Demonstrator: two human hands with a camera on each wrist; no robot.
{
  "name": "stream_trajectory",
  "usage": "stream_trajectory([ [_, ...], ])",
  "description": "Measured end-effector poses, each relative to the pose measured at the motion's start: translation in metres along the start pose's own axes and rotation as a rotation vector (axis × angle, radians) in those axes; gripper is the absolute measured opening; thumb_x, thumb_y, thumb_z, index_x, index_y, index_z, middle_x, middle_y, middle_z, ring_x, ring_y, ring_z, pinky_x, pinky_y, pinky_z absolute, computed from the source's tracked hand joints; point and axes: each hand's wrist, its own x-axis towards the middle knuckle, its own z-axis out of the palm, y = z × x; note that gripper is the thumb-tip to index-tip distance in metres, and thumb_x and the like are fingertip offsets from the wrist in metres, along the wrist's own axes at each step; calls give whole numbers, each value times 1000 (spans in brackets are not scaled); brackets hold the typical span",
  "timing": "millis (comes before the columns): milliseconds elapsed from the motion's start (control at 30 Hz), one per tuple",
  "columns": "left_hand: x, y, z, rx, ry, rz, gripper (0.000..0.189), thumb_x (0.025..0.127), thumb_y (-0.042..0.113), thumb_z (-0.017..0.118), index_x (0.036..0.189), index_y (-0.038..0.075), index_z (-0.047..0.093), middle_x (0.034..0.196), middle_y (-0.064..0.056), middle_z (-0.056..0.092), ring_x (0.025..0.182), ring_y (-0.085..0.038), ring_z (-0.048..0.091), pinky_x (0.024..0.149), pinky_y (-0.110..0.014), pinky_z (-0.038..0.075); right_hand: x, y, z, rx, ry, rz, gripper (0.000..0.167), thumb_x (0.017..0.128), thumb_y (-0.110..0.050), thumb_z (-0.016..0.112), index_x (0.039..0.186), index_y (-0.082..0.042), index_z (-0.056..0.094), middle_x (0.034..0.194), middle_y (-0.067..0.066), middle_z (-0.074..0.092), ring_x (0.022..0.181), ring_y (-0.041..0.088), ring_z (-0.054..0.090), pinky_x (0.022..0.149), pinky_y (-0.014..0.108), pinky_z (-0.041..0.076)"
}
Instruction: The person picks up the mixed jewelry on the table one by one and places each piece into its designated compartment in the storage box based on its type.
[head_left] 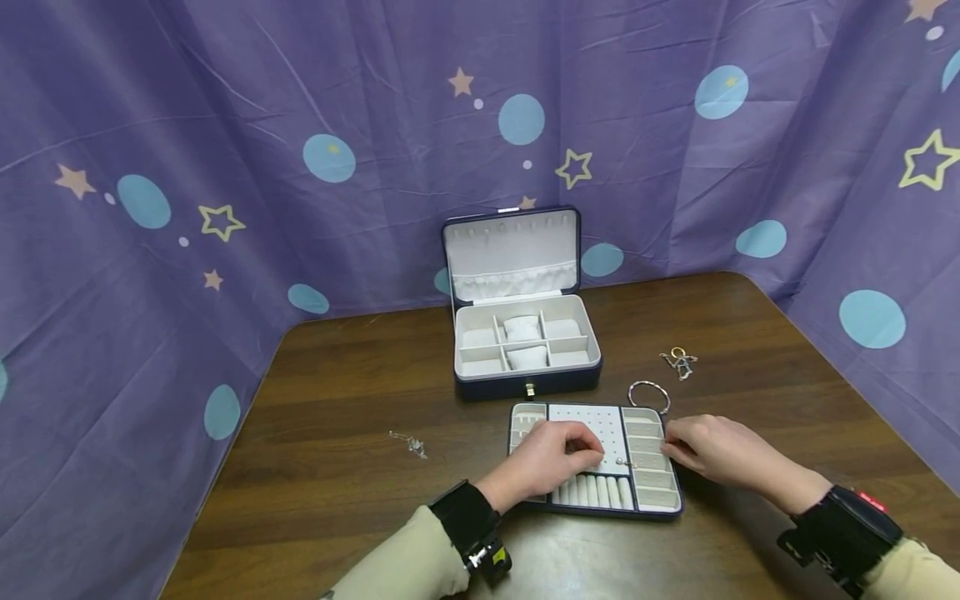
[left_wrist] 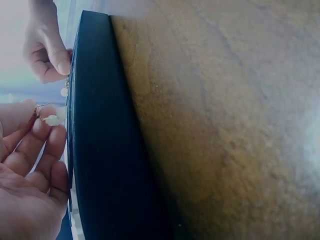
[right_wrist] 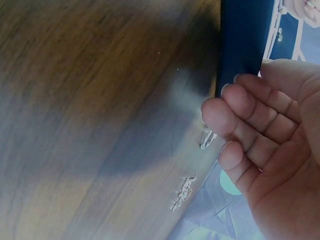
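Observation:
Over the jewelry tray (head_left: pixel 654 457), a flat navy case with white sections, my left hand (head_left: pixel 553 454) pinches an earring. That earring (left_wrist: pixel 52 120) shows in the left wrist view with a thin wire and a pale bead, between thumb and fingertips. My right hand (head_left: pixel 716 450) grips the tray's right edge; in the right wrist view the thumb lies at the top rim and the fingers (right_wrist: pixel 245 102) against the navy side. Another small earring (head_left: pixel 621 461) with a round bead sits at the lower right of the tray's dotted panel.
An open navy jewelry box (head_left: pixel 528 385) with small cushions in two compartments stands behind the tray. A bracelet (head_left: pixel 648 385) lies at the tray's far right corner, with a tangle of jewelry (head_left: pixel 680 363) beyond. A thin chain (head_left: pixel 409 444) lies on the wooden table (head_left: pixel 337 500) at left.

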Motion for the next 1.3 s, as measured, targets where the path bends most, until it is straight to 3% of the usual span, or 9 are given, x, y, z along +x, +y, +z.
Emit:
stream_trajectory([
  [167,2,-2,2,35,6,27,5,95,20,73,95,18,78,91,14,70,86,7,58,84,-14,47,0,0,0,2,-4,3,19,92,-16,73,79,-23,61,70,-18,49,60,-3,40,52,22,35],
  [333,4,-1,5,35,9,14,6,94,21,74,96,19,79,92,15,69,88,7,58,86,-16,46,0,0,0,0,-6,7,20,92,-16,74,79,-23,60,70,-18,48,60,-3,40,52,22,35],
  [933,8,-2,10,29,27,-21,4,93,18,75,94,19,79,89,16,67,83,7,55,81,-16,46,0,0,0,-8,-16,22,20,92,-18,74,79,-23,59,71,-18,49,60,-3,40,53,21,35],
  [1300,10,-1,12,78,30,-35,4,93,18,76,92,21,79,87,16,66,83,7,56,81,-16,46,0,1,0,-4,-27,25,19,92,-18,74,80,-23,61,71,-18,50,60,-2,40,53,21,35],
])
